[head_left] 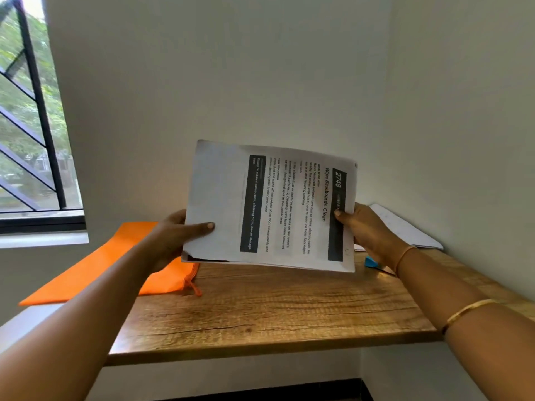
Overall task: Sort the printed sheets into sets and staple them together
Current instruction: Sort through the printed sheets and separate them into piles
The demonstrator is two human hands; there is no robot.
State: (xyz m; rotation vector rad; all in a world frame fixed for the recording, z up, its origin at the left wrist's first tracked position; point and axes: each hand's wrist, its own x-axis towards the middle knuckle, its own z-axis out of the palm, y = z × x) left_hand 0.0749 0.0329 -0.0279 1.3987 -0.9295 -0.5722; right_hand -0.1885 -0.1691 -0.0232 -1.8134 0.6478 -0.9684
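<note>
While facing a table (275,314) with an orange bag (110,264) lying over its left edge, holds the sheets (269,206) as one stack up above the tabletop, clear of it, printed side toward the camera and text running sideways. Grips the stack's left edge with the left hand (170,238), thumb across the front and fingers behind, and pinches the right edge with the right hand (367,230), thumb on the dark header. Has more paper (405,227) at the back right corner and a small blue thing (371,261), partly hidden behind the right wrist, on the table.
</note>
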